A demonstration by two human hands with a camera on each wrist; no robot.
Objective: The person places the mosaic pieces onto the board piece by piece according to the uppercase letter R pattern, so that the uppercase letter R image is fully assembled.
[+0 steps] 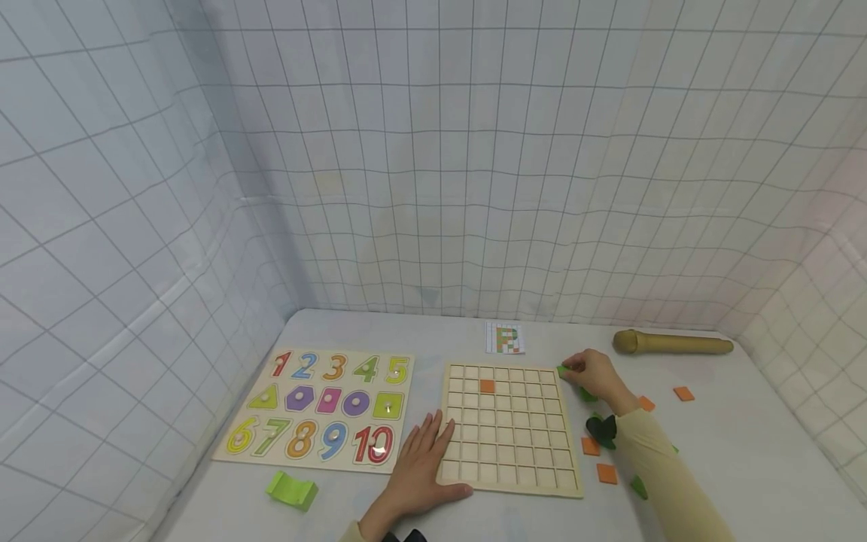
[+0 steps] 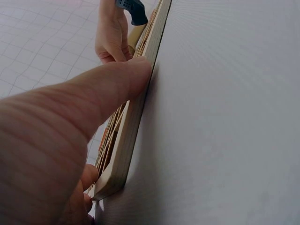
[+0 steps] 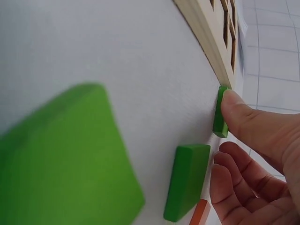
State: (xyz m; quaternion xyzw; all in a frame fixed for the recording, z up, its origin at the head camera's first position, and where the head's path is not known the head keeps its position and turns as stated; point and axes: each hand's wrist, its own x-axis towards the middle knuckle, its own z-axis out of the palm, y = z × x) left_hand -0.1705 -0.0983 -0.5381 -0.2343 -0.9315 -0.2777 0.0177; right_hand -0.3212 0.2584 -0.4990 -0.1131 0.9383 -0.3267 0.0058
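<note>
Pinching a small, flat green tile by the corner of a square, pale-wood grid board

Grips the green tile with the right hand, pinched between thumb and fingers at the grid board's far right corner. In the right wrist view, presses the thumb against the tile's side, with the other fingers loosely curled below. Cannot tell touching from just beside, as regards tile and board.

Rests the left hand on the grid board's near left corner, fingers spread: fingertips over the left edge, thumb against the near edge.

Holds, within the grid board, one square orange tile, seated in the second row from the far side, third column from the left.

Includes, right of the board, loose orange tiles and loose green tiles, some near or partly behind the cream sleeve of the right arm.

Shows, beyond the board, a small white card with a coloured square pattern, and farther right a tan, microphone-shaped stick. Has on the left a flat puzzle board of knobbed, coloured numbers and shapes, with a lime-green block with a curved hollow just nearer. Spreads everything over a white-covered bench, before a white, grid-lined cloth.
</note>
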